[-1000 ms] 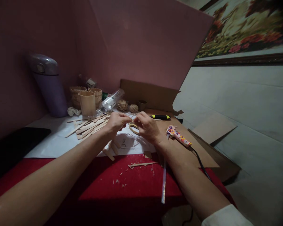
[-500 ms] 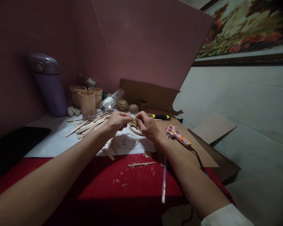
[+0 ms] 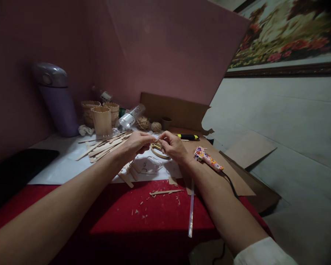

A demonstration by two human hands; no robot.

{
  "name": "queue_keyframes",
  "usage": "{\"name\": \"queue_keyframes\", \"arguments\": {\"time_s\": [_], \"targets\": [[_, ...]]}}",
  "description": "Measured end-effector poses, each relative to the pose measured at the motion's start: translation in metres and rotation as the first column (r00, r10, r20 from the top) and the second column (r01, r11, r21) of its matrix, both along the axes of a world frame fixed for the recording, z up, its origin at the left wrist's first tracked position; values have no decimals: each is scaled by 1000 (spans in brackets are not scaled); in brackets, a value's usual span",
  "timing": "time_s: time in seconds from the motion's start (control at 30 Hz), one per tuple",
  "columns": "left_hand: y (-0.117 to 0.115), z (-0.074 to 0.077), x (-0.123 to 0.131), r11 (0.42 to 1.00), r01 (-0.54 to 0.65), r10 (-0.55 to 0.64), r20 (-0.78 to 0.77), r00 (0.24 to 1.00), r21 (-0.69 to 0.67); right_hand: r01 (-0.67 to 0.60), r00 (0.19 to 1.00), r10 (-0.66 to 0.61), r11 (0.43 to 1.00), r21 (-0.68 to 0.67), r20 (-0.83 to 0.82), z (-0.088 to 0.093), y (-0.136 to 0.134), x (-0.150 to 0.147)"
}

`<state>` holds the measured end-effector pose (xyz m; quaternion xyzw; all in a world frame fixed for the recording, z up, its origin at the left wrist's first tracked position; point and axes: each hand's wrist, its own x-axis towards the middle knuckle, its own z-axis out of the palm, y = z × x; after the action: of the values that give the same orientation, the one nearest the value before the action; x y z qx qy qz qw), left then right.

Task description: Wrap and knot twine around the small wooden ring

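Note:
My left hand (image 3: 139, 142) and my right hand (image 3: 171, 146) meet fingertip to fingertip above the white sheet (image 3: 63, 162). Both are closed in a pinch on something too small to make out. Just below my fingers lies a round golden-yellow object (image 3: 160, 155), partly covered by my right hand. Wooden craft sticks (image 3: 105, 147) are piled beside my left wrist, and more short sticks (image 3: 126, 179) lie under it. To the right of my right hand rests a flower-patterned glue gun (image 3: 209, 161), with a yellow and black cutter (image 3: 188, 137) behind.
Wooden cups (image 3: 101, 123), a clear bottle (image 3: 131, 117) and twine balls (image 3: 156, 127) stand at the back. A purple flask (image 3: 59, 106) is at left. A clear stick (image 3: 191, 213) and wood scraps (image 3: 167, 192) lie on the red cloth (image 3: 121, 221).
My fingertips have shifted very slightly and remain together. The rest of the table looks the same.

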<state>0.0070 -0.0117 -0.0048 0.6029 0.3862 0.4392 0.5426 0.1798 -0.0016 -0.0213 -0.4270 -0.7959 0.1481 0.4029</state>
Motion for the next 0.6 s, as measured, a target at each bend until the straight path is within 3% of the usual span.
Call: {"name": "queue_keyframes", "arguments": {"time_s": [0.23, 0.5, 0.6], "targets": [[2, 0, 2, 999, -24, 25, 48, 999, -22, 34, 999, -36, 998, 51, 39, 6, 1, 5], [4, 1, 3, 998, -6, 11, 80, 997, -68, 345, 936, -346, 938, 31, 69, 9, 24, 41], [4, 0, 3, 996, 14, -6, 98, 995, -89, 405, 892, -405, 913, 45, 198, 7, 25, 43]]}}
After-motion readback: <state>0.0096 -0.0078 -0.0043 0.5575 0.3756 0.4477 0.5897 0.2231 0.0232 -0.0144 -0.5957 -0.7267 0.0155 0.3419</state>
